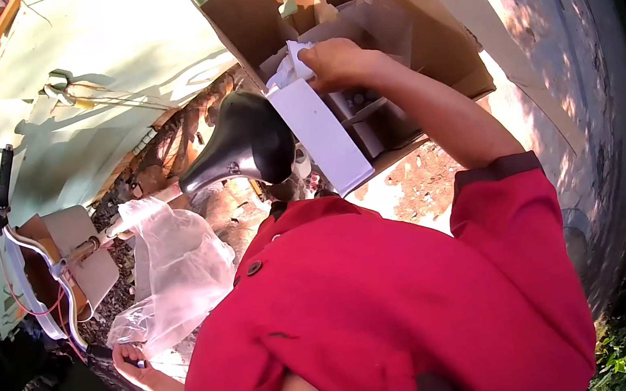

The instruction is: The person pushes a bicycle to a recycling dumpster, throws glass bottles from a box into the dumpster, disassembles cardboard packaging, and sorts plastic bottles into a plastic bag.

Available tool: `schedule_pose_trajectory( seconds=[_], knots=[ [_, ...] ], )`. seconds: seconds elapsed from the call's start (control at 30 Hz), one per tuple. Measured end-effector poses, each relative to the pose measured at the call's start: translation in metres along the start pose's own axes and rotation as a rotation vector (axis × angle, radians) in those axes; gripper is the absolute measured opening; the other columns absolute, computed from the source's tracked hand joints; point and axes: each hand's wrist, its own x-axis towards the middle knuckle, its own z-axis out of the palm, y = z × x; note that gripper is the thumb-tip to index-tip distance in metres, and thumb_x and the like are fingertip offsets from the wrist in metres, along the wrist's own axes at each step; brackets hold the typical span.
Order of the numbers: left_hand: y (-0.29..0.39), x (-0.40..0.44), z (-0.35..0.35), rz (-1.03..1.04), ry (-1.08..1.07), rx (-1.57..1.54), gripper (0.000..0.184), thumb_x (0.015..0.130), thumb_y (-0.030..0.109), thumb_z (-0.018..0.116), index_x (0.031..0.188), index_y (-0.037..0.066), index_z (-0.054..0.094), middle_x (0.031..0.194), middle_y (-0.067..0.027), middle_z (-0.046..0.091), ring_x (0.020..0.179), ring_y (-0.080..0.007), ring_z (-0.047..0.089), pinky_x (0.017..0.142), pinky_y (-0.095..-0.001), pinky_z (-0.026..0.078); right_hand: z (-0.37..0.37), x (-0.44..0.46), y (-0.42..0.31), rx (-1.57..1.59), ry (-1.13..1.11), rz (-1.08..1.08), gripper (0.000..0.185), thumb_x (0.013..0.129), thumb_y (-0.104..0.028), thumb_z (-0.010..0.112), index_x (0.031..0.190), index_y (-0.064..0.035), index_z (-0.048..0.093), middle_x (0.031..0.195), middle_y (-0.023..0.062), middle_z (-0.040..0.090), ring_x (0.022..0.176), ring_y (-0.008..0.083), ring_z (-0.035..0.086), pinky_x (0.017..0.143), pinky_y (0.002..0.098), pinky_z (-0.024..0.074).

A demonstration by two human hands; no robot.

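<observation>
While the left hand [133, 372] curled its fingers round a black handlebar grip [99, 352] at eight o'clock, just beside a clear plastic bag [179, 253], the right hand [335, 63], fingertips partly hidden, clasped crumpled white wrapping [295, 67] near twelve o'clock, beside a white carton [325, 140] at the edge of a cardboard box [237, 23] toward one o'clock.

Saddle [250, 136], black; carton [427, 13], brown; slim box [321, 135] at carton's near edge, white; plastic bag [179, 257], whitish; shirt [393, 289], plain red, cuff [495, 169] dark.
</observation>
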Motion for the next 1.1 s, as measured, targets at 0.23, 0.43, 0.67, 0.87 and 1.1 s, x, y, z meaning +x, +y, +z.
schedule_pose_trajectory(
  seconds=[0.23, 0.43, 0.67, 0.87, 1.1],
  knots=[
    [-0.010, 0.001, 0.012, 0.025, 0.130, -0.039, 0.034, 0.078, 0.015, 0.054, 0.051, 0.014, 0.032, 0.045, 0.0043, 0.028, 0.036, -0.0056, 0.025, 0.033, -0.0209, 0.018, 0.040, -0.011, -0.021, 0.120, 0.113, 0.041, 0.035, 0.077, -0.019, 0.051, 0.109, -0.0051, 0.046, 0.094, 0.0211, 0.058, 0.086, 0.0357, 0.057, 0.072, 0.0436, 0.0445],
    [-0.006, 0.003, 0.009, 0.012, 0.216, -0.016, 0.033, 0.077, 0.013, 0.052, 0.052, 0.014, 0.030, 0.045, 0.0048, 0.026, 0.035, -0.0050, 0.024, 0.032, -0.0208, 0.017, 0.034, 0.005, -0.015, 0.193, 0.211, 0.093, 0.035, 0.075, -0.031, 0.057, 0.096, -0.0041, 0.053, 0.089, 0.0194, 0.060, 0.082, 0.0345, 0.058, 0.073, 0.0432, 0.0446],
    [-0.009, 0.005, 0.008, 0.009, 0.212, -0.025, 0.033, 0.077, 0.013, 0.052, 0.053, 0.014, 0.030, 0.045, 0.0050, 0.025, 0.035, -0.0047, 0.023, 0.032, -0.0207, 0.017, 0.064, 0.099, -0.016, -0.145, -0.094, 0.088, 0.024, 0.073, -0.019, 0.057, 0.093, -0.0067, 0.060, 0.093, 0.0142, 0.062, 0.088, 0.0286, 0.060, 0.072, 0.0367, 0.0482],
    [-0.008, 0.003, 0.009, 0.005, 0.212, -0.006, 0.033, 0.077, 0.012, 0.051, 0.053, 0.014, 0.029, 0.045, 0.0051, 0.025, 0.035, -0.0045, 0.023, 0.032, -0.0205, 0.017, 0.054, 0.095, 0.018, 0.099, 0.099, -0.008, 0.019, 0.066, -0.007, 0.053, 0.083, -0.0029, 0.061, 0.087, 0.0200, 0.060, 0.083, 0.0348, 0.057, 0.070, 0.0400, 0.0471],
    [-0.007, 0.002, 0.012, -0.031, 0.141, -0.033, 0.033, 0.078, 0.010, 0.047, 0.054, 0.015, 0.026, 0.046, 0.0056, 0.022, 0.035, -0.0039, 0.018, 0.030, -0.0196, 0.015, 0.086, 0.098, 0.042, -0.261, 0.081, -0.335, 0.014, 0.064, -0.008, 0.056, 0.077, -0.0071, 0.061, 0.078, 0.0145, 0.061, 0.080, 0.0296, 0.059, 0.063, 0.0389, 0.0481]
  ],
)
